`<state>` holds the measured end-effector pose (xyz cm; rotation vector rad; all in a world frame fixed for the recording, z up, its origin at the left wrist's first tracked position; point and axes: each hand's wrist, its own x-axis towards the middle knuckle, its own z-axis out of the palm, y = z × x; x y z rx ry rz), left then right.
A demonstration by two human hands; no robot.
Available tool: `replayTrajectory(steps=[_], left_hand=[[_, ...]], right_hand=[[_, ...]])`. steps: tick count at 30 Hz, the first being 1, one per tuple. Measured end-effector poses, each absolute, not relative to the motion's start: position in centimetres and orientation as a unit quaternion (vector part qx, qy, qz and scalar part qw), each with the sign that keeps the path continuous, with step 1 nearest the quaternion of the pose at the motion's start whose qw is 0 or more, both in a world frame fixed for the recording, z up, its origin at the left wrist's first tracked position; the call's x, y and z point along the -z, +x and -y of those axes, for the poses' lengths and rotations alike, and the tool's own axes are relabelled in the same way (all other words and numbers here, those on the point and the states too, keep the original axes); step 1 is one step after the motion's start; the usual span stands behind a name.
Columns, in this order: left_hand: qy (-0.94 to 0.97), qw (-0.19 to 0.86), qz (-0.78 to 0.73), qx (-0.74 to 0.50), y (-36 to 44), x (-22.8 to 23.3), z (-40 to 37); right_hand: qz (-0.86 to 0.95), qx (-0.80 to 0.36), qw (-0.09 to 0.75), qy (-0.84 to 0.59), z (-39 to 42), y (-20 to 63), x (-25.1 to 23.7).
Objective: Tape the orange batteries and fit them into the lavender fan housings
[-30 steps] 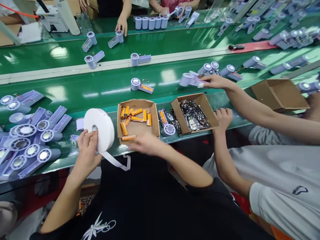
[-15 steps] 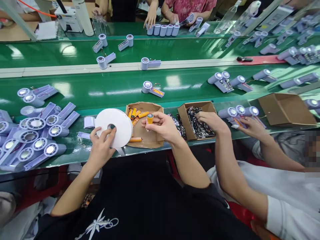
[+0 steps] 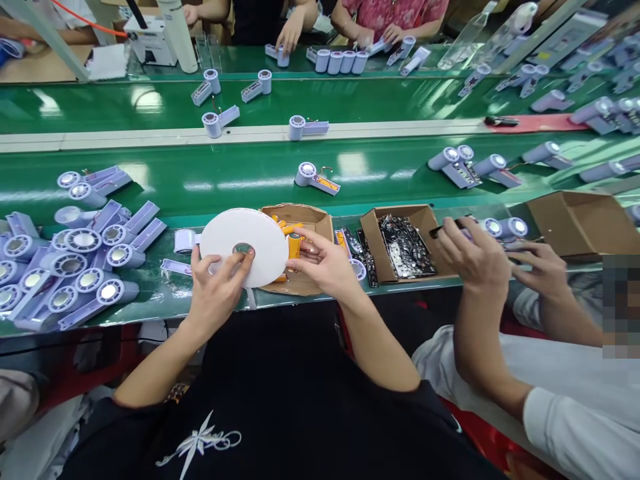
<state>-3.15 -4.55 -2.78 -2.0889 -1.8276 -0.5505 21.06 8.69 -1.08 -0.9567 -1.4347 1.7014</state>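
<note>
From the head camera we count one white tape roll [image 3: 246, 245], held by our left hand [image 3: 216, 293], whose fingers close on its near edge with a fingertip at the hub. Our right hand [image 3: 325, 265] grips one orange battery [image 3: 295, 245] upright, pinched just right of the tape roll and touching its rim. Behind the roll sits one cardboard box [image 3: 311, 215] with a few more orange batteries showing at its rim; most are hidden. Right of the roll stands a second box of dark circuit boards [image 3: 407, 245], and farther right a third, open box [image 3: 580, 223]. Left of the roll lies a heap of well over a dozen lilac fan housings [image 3: 75, 257]. One small tape spool [image 3: 184, 241] lies just left of the roll. A co-worker's two hands [image 3: 475, 257] work to the right.

Compared with half a second ago, our battery has come down against the roll, which now faces us flatter, and the co-worker's hand has left the circuit-board box.
</note>
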Motion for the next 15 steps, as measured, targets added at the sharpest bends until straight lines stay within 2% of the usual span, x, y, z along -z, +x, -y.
replayTrajectory(steps=[3,7,9,12,15], left_hand=[[-0.716,0.089,0.666,0.191,-1.3,3.2,5.4],[-0.750,-0.035,0.646,0.138,0.9,2.5,3.5],[-0.788,-0.112,0.596,0.108,-0.3,1.4,0.9],[-0.822,-0.217,0.517,0.103,-5.8,0.0,-2.3],[-0.799,-0.253,0.531,0.124,-11.5,0.0,-3.0]], right_hand=[[0.468,-0.647,0.456,-0.392,-9.4,20.9,2.1],[0.399,-0.520,0.647,-0.390,-14.1,23.5,2.2],[0.419,-0.482,0.667,-0.384,-15.7,25.0,2.0],[0.425,-0.491,0.654,-0.388,-14.3,26.9,2.4],[0.386,-0.513,0.647,-0.411,-10.7,28.8,4.0]])
